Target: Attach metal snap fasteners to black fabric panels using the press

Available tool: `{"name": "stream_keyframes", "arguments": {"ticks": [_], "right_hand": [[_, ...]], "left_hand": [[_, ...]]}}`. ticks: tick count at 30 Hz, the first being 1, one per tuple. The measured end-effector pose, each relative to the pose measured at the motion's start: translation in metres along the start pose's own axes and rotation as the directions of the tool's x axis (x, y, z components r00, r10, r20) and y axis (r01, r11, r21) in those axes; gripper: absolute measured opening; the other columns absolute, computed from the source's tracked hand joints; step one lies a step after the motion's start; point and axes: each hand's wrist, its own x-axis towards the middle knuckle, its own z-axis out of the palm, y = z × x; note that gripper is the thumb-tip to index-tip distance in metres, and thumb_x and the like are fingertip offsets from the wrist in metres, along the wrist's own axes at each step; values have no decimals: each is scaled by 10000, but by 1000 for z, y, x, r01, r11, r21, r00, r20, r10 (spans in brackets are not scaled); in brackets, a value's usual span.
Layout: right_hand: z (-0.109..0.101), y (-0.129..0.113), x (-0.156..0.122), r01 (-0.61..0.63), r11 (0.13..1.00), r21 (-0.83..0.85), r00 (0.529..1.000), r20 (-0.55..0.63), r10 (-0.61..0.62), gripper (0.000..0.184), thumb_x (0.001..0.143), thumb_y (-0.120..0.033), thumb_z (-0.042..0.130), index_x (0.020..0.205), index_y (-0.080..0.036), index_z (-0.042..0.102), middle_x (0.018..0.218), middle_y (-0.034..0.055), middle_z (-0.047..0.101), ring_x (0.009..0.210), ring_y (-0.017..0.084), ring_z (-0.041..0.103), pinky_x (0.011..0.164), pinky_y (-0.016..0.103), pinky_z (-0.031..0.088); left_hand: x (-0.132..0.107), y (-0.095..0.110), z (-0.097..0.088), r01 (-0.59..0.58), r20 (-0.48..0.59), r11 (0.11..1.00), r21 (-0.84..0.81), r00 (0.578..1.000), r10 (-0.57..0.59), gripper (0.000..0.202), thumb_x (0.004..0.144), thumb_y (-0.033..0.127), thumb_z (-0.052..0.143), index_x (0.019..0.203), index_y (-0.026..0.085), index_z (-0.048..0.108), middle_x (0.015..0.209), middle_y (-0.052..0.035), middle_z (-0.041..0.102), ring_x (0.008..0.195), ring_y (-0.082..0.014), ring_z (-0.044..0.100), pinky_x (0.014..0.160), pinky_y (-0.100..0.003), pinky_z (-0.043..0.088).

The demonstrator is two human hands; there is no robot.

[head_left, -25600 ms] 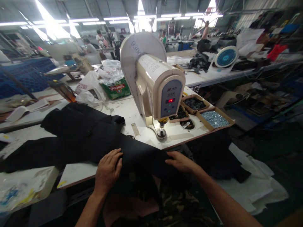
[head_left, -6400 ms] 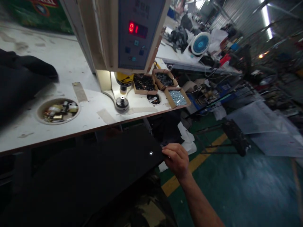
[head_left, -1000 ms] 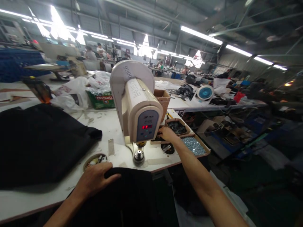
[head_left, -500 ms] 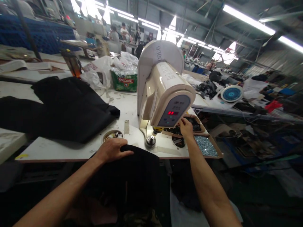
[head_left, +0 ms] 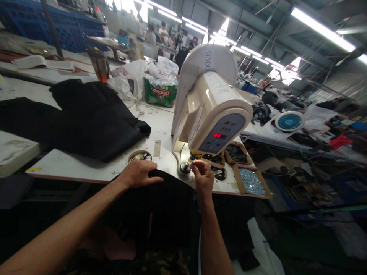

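My left hand (head_left: 139,174) is closed on the upper edge of a black cloth piece (head_left: 172,202), which hangs over the table's front edge. My right hand (head_left: 203,175) is pinched at the lower die (head_left: 185,168) of a cream button-fastening press (head_left: 212,110); whatever is between its fingertips is too small to make out. The press head, with a lit red display, overhangs the die. Left of the die, a round hole in the table (head_left: 139,156) holds small metal parts. Behind my left hand lies a larger black cloth (head_left: 94,118).
At the right are an open box of silvery small parts (head_left: 250,180) and a box of dark parts (head_left: 236,152). Plastic bags and a green carton (head_left: 160,93) stand behind the press. A blue-faced fan (head_left: 289,121) sits on the right-hand table. People are far back.
My right hand has moved left from the boxes of dark parts to the lower die. My left hand keeps its hold on the cloth. The view has shifted slightly.
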Motion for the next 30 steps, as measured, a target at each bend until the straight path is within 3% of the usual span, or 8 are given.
{"name": "stream_keyframes", "arguments": {"ticks": [5, 12, 23, 30], "right_hand": [[13, 10, -3, 101, 991, -84, 991, -83, -108, 307, 828, -398, 806, 1015, -193, 675, 957, 62, 777, 831, 211, 742, 809, 371, 600], [20, 14, 0, 108, 993, -46, 980, -166, -114, 398, 804, -372, 823, 1073, -207, 580, 947, 62, 777, 852, 217, 757, 798, 364, 597], [22, 12, 5, 170, 970, -174, 961, -190, -203, 438, 813, -409, 810, 1103, -228, 537, 845, 23, 765, 769, 193, 733, 795, 356, 571], [21, 23, 9, 272, 905, -327, 914, -206, -349, 397, 827, -438, 816, 1059, -240, 562, 830, 11, 740, 704, 201, 711, 742, 372, 573]], "left_hand": [[1, -1, 1, -4, 4, 1000, -17, 1000, 4, 552, 906, 742, 521, 762, 212, 586, 815, -47, 712, 787, -217, 675, 691, -319, 378], [0, 0, -1, 9, 10, 1000, -19, 1000, -9, 549, 906, 734, 531, 746, 211, 574, 811, -42, 710, 773, -212, 677, 684, -321, 375], [1, -2, 1, 2, 1, 999, -46, 1000, -2, 543, 905, 730, 537, 740, 214, 572, 787, -41, 696, 759, -217, 666, 677, -323, 367], [0, -4, 3, -3, -28, 997, -74, 1000, 1, 522, 896, 714, 566, 736, 218, 575, 777, -41, 695, 757, -228, 661, 663, -323, 355]]}}
